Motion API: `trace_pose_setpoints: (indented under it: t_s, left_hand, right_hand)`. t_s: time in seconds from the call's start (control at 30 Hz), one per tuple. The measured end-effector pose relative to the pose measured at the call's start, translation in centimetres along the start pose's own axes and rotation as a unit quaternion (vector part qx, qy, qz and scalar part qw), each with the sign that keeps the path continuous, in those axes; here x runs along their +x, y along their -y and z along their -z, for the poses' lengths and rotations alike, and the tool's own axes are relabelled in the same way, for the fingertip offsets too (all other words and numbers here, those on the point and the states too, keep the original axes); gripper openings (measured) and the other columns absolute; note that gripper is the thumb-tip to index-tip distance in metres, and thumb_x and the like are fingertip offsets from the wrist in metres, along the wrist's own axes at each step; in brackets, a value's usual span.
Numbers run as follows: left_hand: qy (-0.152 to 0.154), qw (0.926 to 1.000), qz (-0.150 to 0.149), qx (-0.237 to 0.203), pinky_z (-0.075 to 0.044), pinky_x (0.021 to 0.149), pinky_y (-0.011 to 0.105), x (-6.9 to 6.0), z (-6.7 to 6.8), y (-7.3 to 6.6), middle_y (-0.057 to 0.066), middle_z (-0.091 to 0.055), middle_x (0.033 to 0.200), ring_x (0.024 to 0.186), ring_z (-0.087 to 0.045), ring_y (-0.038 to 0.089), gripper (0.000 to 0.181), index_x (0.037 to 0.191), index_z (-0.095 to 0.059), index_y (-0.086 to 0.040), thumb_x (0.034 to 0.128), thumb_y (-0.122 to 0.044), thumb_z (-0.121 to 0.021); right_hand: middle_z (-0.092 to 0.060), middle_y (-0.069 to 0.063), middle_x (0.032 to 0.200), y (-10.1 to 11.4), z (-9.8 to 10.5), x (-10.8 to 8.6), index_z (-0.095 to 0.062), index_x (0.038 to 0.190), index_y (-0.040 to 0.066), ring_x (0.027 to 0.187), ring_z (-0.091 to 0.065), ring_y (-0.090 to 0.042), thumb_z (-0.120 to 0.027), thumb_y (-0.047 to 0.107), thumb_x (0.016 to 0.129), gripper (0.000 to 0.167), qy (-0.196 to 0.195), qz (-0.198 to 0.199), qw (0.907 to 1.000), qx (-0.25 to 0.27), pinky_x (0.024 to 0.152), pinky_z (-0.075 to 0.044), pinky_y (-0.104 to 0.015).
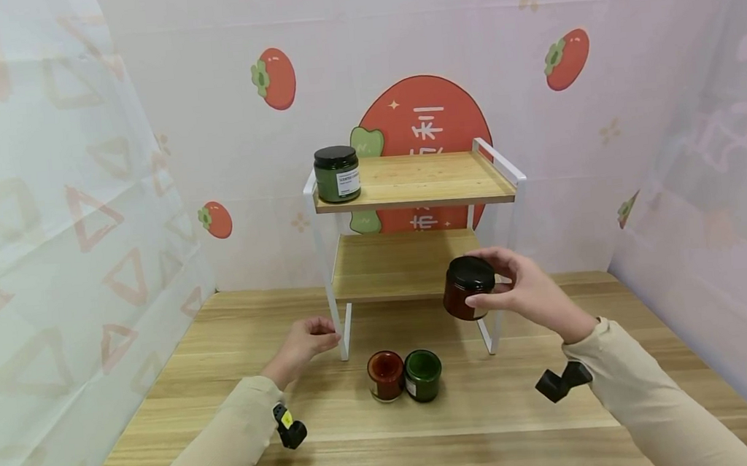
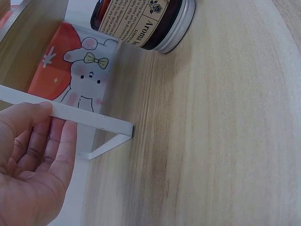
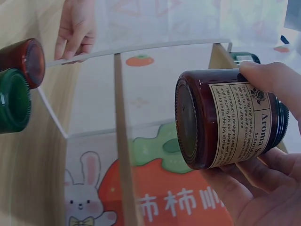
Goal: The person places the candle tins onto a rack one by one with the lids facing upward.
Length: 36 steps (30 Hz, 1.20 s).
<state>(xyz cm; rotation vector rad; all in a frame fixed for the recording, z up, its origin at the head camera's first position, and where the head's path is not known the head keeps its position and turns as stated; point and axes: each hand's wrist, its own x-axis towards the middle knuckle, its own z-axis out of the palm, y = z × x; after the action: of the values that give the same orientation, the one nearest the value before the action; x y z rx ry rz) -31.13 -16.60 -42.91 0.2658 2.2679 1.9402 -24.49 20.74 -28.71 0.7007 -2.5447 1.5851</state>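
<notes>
My right hand [image 1: 521, 289] holds a dark red candle jar [image 1: 463, 303] with a black lid in front of the rack's lower shelf, lifted off the table. Its "Aroma" label shows in the right wrist view, with the thumb on one side of the jar [image 3: 207, 127] and fingers on the other. With thumb and fingers, my left hand [image 1: 305, 346] pinches the white front-left leg [image 2: 94, 117] of the rack. Between the hands, a red jar [image 1: 386, 385] and a green jar [image 1: 424, 386] stand side by side on the table, glass bases facing up.
A green candle jar [image 1: 336, 177] with a black lid stands at the left end of the rack's wooden top shelf [image 1: 422, 178]. Below is a second wooden shelf [image 1: 402, 263]. Printed cloth [image 1: 207, 129] hangs behind and along the sides of the wooden table [image 1: 223, 332].
</notes>
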Motion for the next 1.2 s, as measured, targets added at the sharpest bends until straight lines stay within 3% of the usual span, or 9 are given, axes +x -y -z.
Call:
trace_pose_setpoints:
  t_s: [0.4, 0.8, 1.2]
  left_hand:
    - [0.004, 1.0, -0.002, -0.007, -0.058, 0.086, 0.028, 0.0, 0.0, 0.2, 0.007, -0.062, 0.091, 0.087, -0.063, 0.015, 0.014, 0.101, -0.057, 0.01, 0.089, 0.004, -0.063]
    - [0.002, 0.9999, -0.003, -0.015, -0.058, 0.083, 0.026, 0.1, 0.1, 0.4, 0.008, -0.062, 0.091, 0.093, -0.065, 0.024, 0.015, 0.099, -0.057, 0.009, 0.0871, 0.005, -0.065]
    - [0.004, 0.9999, -0.008, -0.013, -0.058, 0.081, 0.024, 0.2, 0.1, 0.4, 0.008, -0.062, 0.09, 0.088, -0.064, 0.018, 0.016, 0.099, -0.057, 0.011, 0.0868, 0.005, -0.065]
  right_hand:
    - [-0.058, -0.013, 0.126, 3.2, 0.9, 1.1, -0.051, 0.133, 0.008, 0.105, -0.061, -0.007, -0.079, 0.015, 0.08, 0.06, -0.002, 0.004, 0.9996, -0.027, 0.079, -0.057, -0.022]
    - [-0.058, -0.01, 0.127, 6.9, 1.5, 2.7, -0.052, 0.133, 0.009, 0.109, -0.06, -0.01, -0.079, 0.015, 0.081, 0.059, -0.004, 0.029, 0.9985, -0.046, 0.082, -0.056, -0.02]
    - [-0.06, -0.006, 0.122, 10.5, 2.5, 5.3, -0.056, 0.131, 0.013, 0.104, -0.062, -0.015, -0.079, 0.016, 0.082, 0.055, -0.021, 0.049, 0.9971, -0.054, 0.08, -0.053, -0.021]
